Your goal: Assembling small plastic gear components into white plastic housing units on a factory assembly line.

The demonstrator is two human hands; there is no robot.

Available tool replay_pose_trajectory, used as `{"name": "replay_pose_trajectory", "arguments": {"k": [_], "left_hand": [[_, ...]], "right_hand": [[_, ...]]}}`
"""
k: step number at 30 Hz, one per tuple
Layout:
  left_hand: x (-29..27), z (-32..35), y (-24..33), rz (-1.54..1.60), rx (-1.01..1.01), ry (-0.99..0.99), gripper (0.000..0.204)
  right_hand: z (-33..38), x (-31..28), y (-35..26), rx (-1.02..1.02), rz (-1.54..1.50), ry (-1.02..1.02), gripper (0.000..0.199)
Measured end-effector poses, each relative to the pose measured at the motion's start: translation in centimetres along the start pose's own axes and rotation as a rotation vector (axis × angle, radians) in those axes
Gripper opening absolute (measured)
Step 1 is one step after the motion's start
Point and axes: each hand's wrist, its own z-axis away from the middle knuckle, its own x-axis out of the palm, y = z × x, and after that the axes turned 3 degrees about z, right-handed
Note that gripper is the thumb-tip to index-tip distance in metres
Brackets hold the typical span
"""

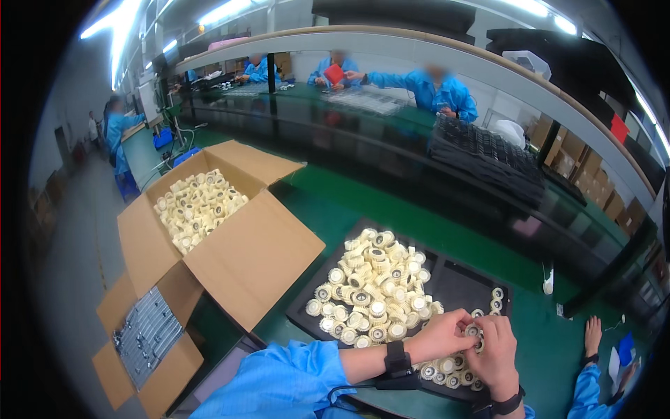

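Over the right part of a black tray (453, 274), my left hand (441, 336) and my right hand (495, 348) meet, fingers closed around a cream toothed gear wheel (472, 331). The fingers partly cover it. To the left of my hands, a heap of similar cream gears (377, 286) with round grey or dark centres fills much of the tray. More gears (447, 366) lie in the tray just below my hands, and a short row of gears (497, 299) runs along its right side. My left forearm hides part of the tray's near edge.
An open cardboard box (237, 258) full of cream gears stands left of the tray. Below it, a smaller carton (112, 370) holds grey metal parts. Black trays (481, 150) are stacked at the back. A co-worker's hand (592, 335) rests on the green bench (544, 363) at right.
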Motion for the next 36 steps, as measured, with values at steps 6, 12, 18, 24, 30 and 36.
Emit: {"name": "replay_pose_trajectory", "arguments": {"k": [6, 12, 18, 24, 30, 36], "left_hand": [[-0.4, -0.1, -0.6, -0.429, 0.101, -0.012, 0.029], [-0.3, 0.0, 0.1, -0.266, 0.049, 0.013, 0.03], [-0.2, 0.3, 0.6, -0.39, 0.021, 0.024, 0.038], [0.0, 0.5, 0.6, -0.49, 0.125, 0.105, 0.035], [-0.2, 0.2, 0.6, -0.31, 0.04, 0.076, 0.031], [-0.4, 0.0, 0.3, -0.228, -0.016, 0.018, 0.033]], "right_hand": [[0.5, 0.6, 0.1, -0.123, -0.139, 0.048, 0.046], [0.5, 0.7, 0.5, -0.112, -0.158, 0.089, 0.045], [0.2, 0.5, 0.0, -0.13, -0.09, 0.023, 0.045], [0.5, 0.6, 0.1, -0.173, -0.035, 0.051, 0.046], [0.4, 0.5, 0.5, -0.165, -0.058, 0.117, 0.045], [0.5, 0.5, 0.6, -0.207, -0.141, 0.151, 0.048]]}}
